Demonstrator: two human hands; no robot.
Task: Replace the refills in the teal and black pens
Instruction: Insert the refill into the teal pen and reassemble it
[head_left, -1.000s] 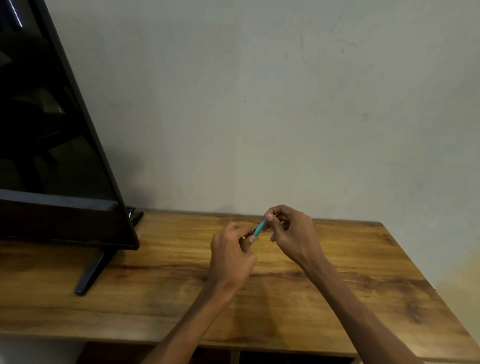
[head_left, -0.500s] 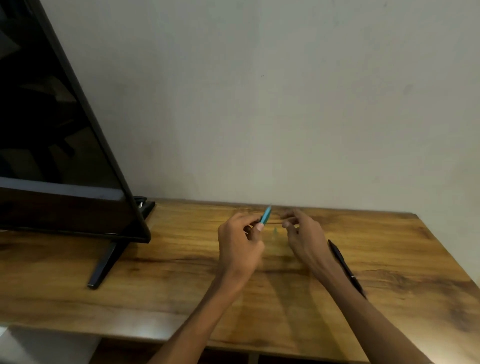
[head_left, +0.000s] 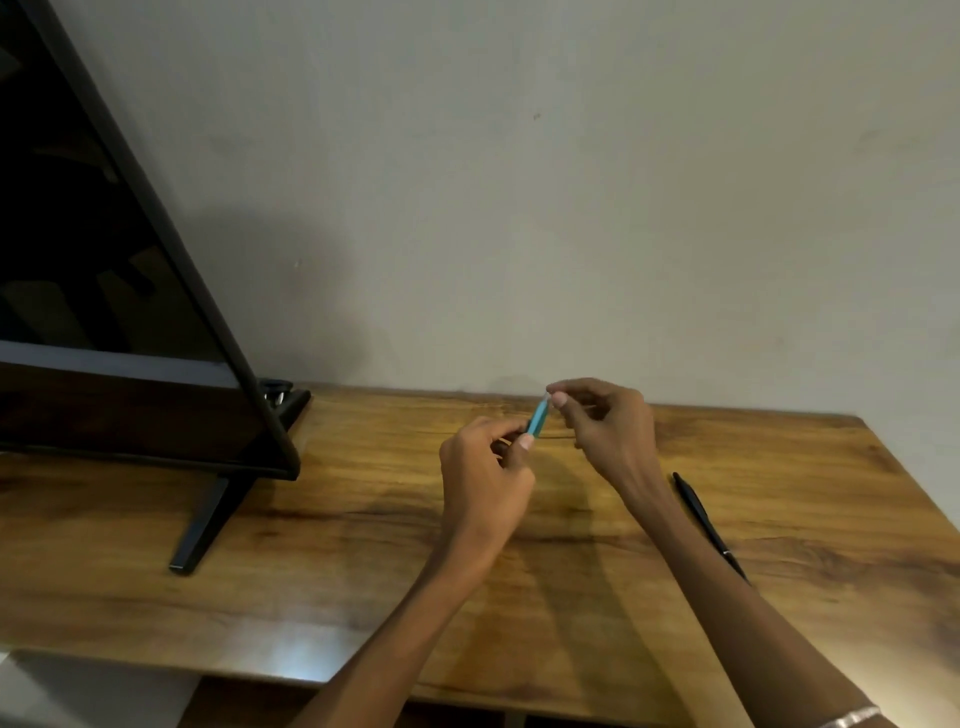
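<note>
Right hand (head_left: 605, 428) moved back to teal pen (head_left: 536, 418) since half-second ago — fingertips now pinch its upper tip. Left hand (head_left: 485, 480) grips pen's lower end, pen tilted between hands above desk (head_left: 322, 561). Black pen (head_left: 707, 522) lies on desk, just right of right wrist — untouched.

Single head-worn wide-angle view, looking forward and down from above the person's forearms, close to the wooden table (head_left: 363, 545), facing the plain wall (head_left: 519, 208) beyond the grip
</note>
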